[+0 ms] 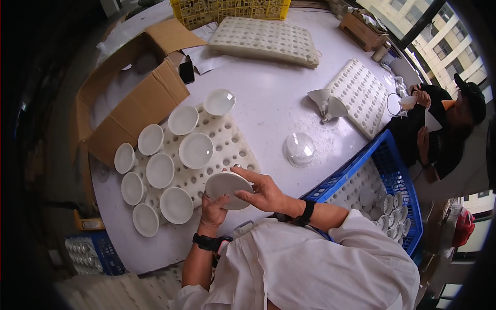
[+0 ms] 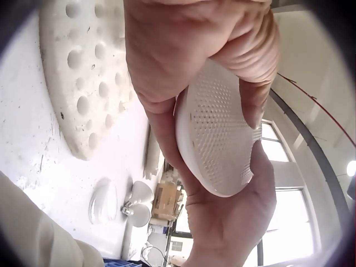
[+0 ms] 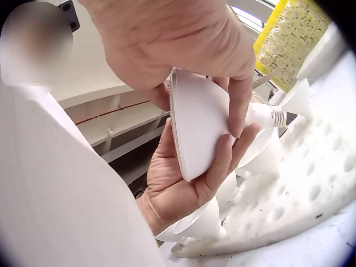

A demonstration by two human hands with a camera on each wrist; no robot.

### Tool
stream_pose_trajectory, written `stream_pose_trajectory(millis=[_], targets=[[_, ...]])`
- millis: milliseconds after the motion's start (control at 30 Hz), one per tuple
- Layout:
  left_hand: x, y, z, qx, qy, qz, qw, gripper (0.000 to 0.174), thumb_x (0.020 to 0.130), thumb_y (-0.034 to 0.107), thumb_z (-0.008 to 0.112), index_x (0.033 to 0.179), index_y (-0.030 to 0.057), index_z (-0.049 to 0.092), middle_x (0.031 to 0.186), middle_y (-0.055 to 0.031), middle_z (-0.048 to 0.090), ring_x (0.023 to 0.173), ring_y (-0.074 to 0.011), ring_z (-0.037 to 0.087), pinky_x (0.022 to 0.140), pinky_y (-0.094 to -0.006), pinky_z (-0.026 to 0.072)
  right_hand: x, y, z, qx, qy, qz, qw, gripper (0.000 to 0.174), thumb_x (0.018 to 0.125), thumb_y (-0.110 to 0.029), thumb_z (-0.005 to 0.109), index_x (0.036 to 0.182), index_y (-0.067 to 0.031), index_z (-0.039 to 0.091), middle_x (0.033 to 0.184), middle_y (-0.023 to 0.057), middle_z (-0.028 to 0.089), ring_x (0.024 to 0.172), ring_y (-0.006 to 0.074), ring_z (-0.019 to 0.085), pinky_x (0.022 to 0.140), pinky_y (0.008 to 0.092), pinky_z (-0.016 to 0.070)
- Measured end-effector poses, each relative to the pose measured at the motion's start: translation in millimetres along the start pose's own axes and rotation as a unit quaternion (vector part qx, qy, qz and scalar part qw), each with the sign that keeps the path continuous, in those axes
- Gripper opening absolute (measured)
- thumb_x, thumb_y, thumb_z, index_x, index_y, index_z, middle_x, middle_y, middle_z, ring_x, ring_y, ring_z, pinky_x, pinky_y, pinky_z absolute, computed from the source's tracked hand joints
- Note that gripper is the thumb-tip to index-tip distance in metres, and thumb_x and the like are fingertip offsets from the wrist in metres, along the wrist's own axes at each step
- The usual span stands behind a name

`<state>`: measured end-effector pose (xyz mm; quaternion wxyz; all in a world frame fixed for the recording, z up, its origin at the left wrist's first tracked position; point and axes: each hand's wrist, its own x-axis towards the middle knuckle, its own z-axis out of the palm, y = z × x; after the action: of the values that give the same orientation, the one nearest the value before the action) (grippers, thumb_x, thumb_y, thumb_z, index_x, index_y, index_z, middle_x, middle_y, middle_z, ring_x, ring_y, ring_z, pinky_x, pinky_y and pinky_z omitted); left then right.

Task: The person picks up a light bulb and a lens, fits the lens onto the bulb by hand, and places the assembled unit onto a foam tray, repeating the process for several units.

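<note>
Both hands hold one white cone-shaped lamp (image 1: 226, 189) above the table's near edge. My left hand (image 1: 213, 205) grips it from below, and my right hand (image 1: 254, 187) curls over its rim from the right. The left wrist view shows the lamp's perforated round face (image 2: 219, 139) between the left hand (image 2: 183, 50) above and the right palm (image 2: 233, 217) below. Seen from the right wrist, the lamp (image 3: 197, 122) ends in a metal screw base (image 3: 273, 115); right fingers (image 3: 239, 100) wrap it and the left hand (image 3: 183, 183) cups it.
Just beyond the hands a white foam tray (image 1: 232, 147) carries several white lamp cups (image 1: 196, 150). A clear dome (image 1: 299, 149) and two loose lamps (image 1: 325, 102) lie on the table. An open cardboard box (image 1: 129, 98) stands left, a blue crate (image 1: 392, 170) right, where another person (image 1: 444, 124) sits.
</note>
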<state>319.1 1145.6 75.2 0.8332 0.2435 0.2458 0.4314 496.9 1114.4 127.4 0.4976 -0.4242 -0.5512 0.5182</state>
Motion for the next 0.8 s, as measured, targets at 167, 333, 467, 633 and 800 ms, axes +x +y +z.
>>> stream_pose_trajectory(millis=[167,333,467,633,800], targets=[[20.6,-7.4,12.6,0.146,0.095,0.054,0.983,0.045,0.074,-0.001,0.068,0.117,0.0005,0.053,0.105,-0.0069,0.060,0.095,-0.0161,0.058,0.085,-0.0301,0.0479,8.9,16.3,-18.6,0.023,0.036,0.109,0.993,0.052,0.086,-0.014,0.063,0.132,0.0001,0.043,0.116,0.0107,0.059,0.108,0.0139,0.053,0.093,0.0295,0.0442],[52.7,-7.3,26.8,0.171,0.112,0.053,0.977,0.044,0.073,-0.001,0.069,0.114,-0.0006,0.054,0.105,-0.0079,0.060,0.096,-0.0172,0.057,0.085,-0.0307,0.0483,27.8,31.1,-41.6,0.087,0.070,0.080,0.990,0.050,0.085,-0.011,0.063,0.130,0.0016,0.045,0.117,0.0123,0.059,0.106,0.0156,0.054,0.093,0.0299,0.0436],[82.9,-10.8,32.2,0.235,0.135,0.092,0.958,0.046,0.076,0.000,0.067,0.119,0.0016,0.050,0.109,-0.0078,0.059,0.099,-0.0192,0.057,0.087,-0.0320,0.0481,49.8,39.2,-61.7,0.127,0.110,0.101,0.981,0.050,0.084,-0.012,0.064,0.129,0.0026,0.048,0.114,0.0134,0.060,0.104,0.0168,0.056,0.092,0.0304,0.0452],[132.1,-20.2,27.7,0.135,0.159,0.067,0.976,0.048,0.078,0.001,0.065,0.123,0.0001,0.048,0.117,-0.0102,0.055,0.106,-0.0236,0.055,0.090,-0.0362,0.0484,64.0,37.6,-110.0,0.051,0.134,0.152,0.978,0.046,0.082,-0.021,0.066,0.120,0.0034,0.056,0.109,0.0156,0.063,0.098,0.0201,0.060,0.086,0.0313,0.0488],[157.9,-21.2,23.6,0.137,0.256,0.028,0.956,0.048,0.077,0.010,0.070,0.120,0.0028,0.050,0.112,-0.0104,0.057,0.100,-0.0261,0.059,0.078,-0.0411,0.0533,33.9,69.3,-231.8,-0.071,0.442,0.154,0.881,0.027,0.081,-0.021,0.065,0.094,0.0028,0.064,0.085,0.0101,0.065,0.074,0.0150,0.061,0.059,0.0267,0.0533]])
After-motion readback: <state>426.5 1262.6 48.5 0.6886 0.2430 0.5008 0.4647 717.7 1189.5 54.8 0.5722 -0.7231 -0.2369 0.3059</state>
